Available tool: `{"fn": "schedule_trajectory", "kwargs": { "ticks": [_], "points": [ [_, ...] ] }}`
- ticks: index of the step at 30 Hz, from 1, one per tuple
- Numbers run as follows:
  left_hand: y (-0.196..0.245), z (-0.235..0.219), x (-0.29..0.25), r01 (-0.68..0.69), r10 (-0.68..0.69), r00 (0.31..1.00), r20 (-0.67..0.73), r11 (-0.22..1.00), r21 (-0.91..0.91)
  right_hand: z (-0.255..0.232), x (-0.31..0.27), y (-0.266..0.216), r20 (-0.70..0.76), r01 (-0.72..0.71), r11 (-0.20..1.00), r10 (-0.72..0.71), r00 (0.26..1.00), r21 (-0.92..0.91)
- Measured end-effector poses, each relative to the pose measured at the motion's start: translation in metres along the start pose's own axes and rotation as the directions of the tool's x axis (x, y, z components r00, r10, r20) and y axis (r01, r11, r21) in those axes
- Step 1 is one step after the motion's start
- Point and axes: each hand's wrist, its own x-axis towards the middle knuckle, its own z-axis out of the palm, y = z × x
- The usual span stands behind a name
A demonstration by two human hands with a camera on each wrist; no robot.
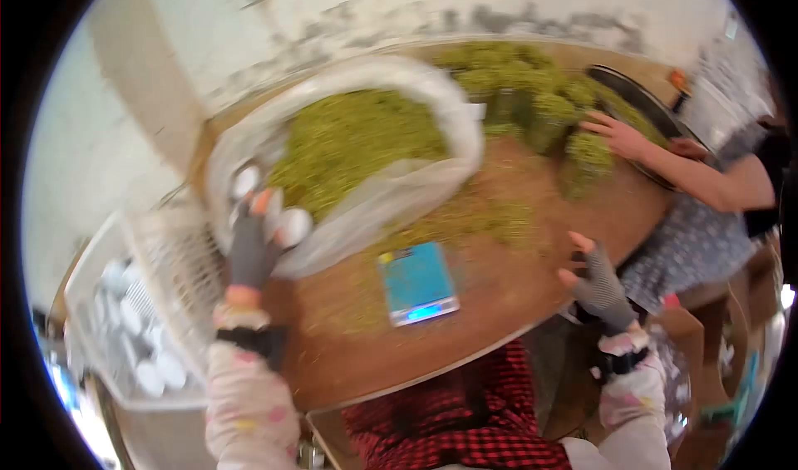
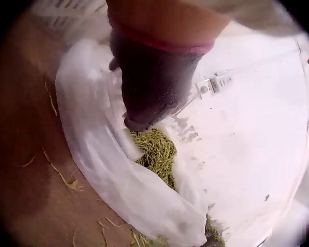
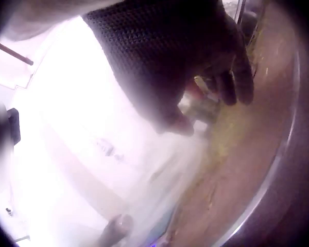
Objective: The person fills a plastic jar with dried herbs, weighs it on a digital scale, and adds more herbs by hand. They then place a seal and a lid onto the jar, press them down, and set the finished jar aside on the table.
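My left hand, in a grey fingerless glove, is at the left side of a large clear plastic bag filled with thin dried greenish-yellow plant pieces. Two white round pieces lie by its fingers, one beyond and one to the right. In the left wrist view the glove hides most of the fingers, so I cannot tell whether they grip these. Over the table's right edge, my right hand has its fingers loosely spread with nothing in them. A blue kitchen scale with a lit display sits between the hands.
A white plastic basket of clear and white pieces stands left. Several clear containers filled with the plant pieces stand at the back right. Another person's hand reaches there beside a dark round tray. Loose bits litter the brown table.
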Motion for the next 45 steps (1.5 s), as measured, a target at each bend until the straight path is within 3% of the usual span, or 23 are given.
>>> {"fn": "schedule_trajectory", "kwargs": {
  "ticks": [4, 7, 9, 10, 12, 14, 16, 17, 18, 20, 23, 27, 28, 29, 30, 32, 34, 35, 36, 37, 39, 43, 45],
  "points": [
    [0.025, -0.010, 0.002, 0.071, -0.062, 0.988, 0.141, 0.996, -0.057, -0.016, 0.004, 0.056, -0.113, -0.093, 0.996, 0.094, 0.989, 0.020],
    [0.048, -0.019, -0.009, 0.015, -0.018, 0.993, 0.115, 1.000, 0.027, -0.036, 0.044, 0.074, -0.134, -0.257, 0.965, 0.263, 0.956, 0.057],
    [0.066, -0.023, -0.018, 0.055, -0.054, 0.998, 0.039, 0.998, -0.035, -0.039, 0.079, 0.076, -0.435, -0.177, 0.980, 0.197, 0.879, 0.086],
    [0.073, -0.023, -0.024, 0.103, -0.107, 0.993, -0.039, 0.990, -0.096, -0.043, 0.097, 0.084, -0.434, -0.179, 0.980, 0.199, 0.878, 0.087],
    [0.080, -0.027, -0.042, 0.116, -0.119, 0.992, -0.031, 0.989, -0.097, -0.042, 0.135, 0.096, -0.615, -0.111, 0.993, 0.058, 0.787, -0.048],
    [0.095, -0.035, -0.062, 0.205, -0.205, 0.979, 0.011, 0.971, -0.122, -0.043, 0.162, 0.082, -0.648, -0.101, 0.994, 0.050, 0.760, -0.042],
    [0.109, -0.040, -0.077, 0.239, -0.238, 0.971, 0.025, 0.964, -0.114, -0.040, 0.187, 0.103, -0.679, -0.025, 0.996, -0.036, 0.733, -0.080],
    [0.113, -0.044, -0.085, 0.240, -0.238, 0.971, 0.028, 0.961, -0.135, -0.040, 0.189, 0.086, -0.662, -0.033, 0.999, 0.024, 0.749, -0.001],
    [0.119, -0.046, -0.092, 0.278, -0.276, 0.961, 0.029, 0.955, -0.101, -0.039, 0.208, 0.125, -0.670, -0.039, 0.999, 0.008, 0.743, -0.031],
    [0.129, -0.047, -0.101, 0.298, -0.301, 0.953, 0.018, 0.931, -0.209, -0.033, 0.197, 0.091, -0.673, -0.086, 0.995, 0.032, 0.739, -0.047],
    [0.148, -0.051, -0.114, 0.373, -0.379, 0.925, 0.034, 0.887, -0.272, -0.033, 0.191, 0.088, -0.626, -0.051, 0.998, 0.065, 0.777, 0.040],
    [0.176, -0.046, -0.135, 0.444, -0.477, 0.879, -0.021, 0.833, -0.330, -0.024, 0.155, 0.031, -0.513, 0.106, 0.991, -0.049, 0.857, 0.082],
    [0.181, -0.044, -0.138, 0.453, -0.484, 0.875, -0.008, 0.825, -0.337, -0.018, 0.146, 0.013, -0.446, 0.181, 0.983, -0.163, 0.880, -0.002],
    [0.186, -0.042, -0.141, 0.436, -0.463, 0.886, -0.020, 0.849, -0.298, -0.011, 0.136, -0.005, -0.371, 0.260, 0.963, -0.269, 0.889, -0.076],
    [0.190, -0.040, -0.143, 0.416, -0.438, 0.898, -0.034, 0.872, -0.257, 0.001, 0.126, -0.029, -0.368, 0.252, 0.964, -0.264, 0.892, -0.082],
    [0.197, -0.035, -0.142, 0.339, -0.351, 0.936, -0.002, 0.905, -0.258, 0.031, 0.111, -0.075, -0.168, 0.252, 0.872, -0.199, 0.966, 0.420],
    [0.209, -0.033, -0.128, 0.256, -0.259, 0.966, 0.022, 0.932, -0.257, 0.052, 0.111, -0.094, -0.167, 0.286, 0.870, -0.238, 0.957, 0.402],
    [0.222, -0.036, -0.111, 0.117, -0.089, 0.986, 0.138, 0.969, -0.216, 0.060, 0.113, -0.103, -0.159, 0.324, 0.863, -0.283, 0.946, 0.389],
    [0.234, -0.035, -0.098, -0.028, 0.076, 0.964, 0.254, 0.982, -0.187, 0.067, 0.114, -0.109, -0.132, 0.280, 0.811, -0.248, 0.960, 0.514],
    [0.243, -0.027, -0.089, -0.022, 0.067, 0.966, 0.248, 0.984, -0.178, 0.072, 0.115, -0.111, -0.129, 0.288, 0.806, -0.259, 0.957, 0.518],
    [0.254, -0.005, -0.074, -0.123, 0.201, 0.945, 0.259, 0.949, -0.290, 0.080, 0.119, -0.114, -0.140, 0.301, 0.815, -0.267, 0.953, 0.495],
    [0.249, 0.034, -0.057, -0.202, 0.258, 0.925, 0.279, 0.956, -0.213, 0.077, 0.102, -0.126, -0.113, 0.262, 0.779, -0.242, 0.964, 0.569],
    [0.229, 0.053, -0.065, -0.123, 0.145, 0.954, 0.263, 0.988, -0.097, 0.074, 0.097, -0.124, -0.099, 0.273, 0.797, -0.262, 0.960, 0.539]
  ]
}}
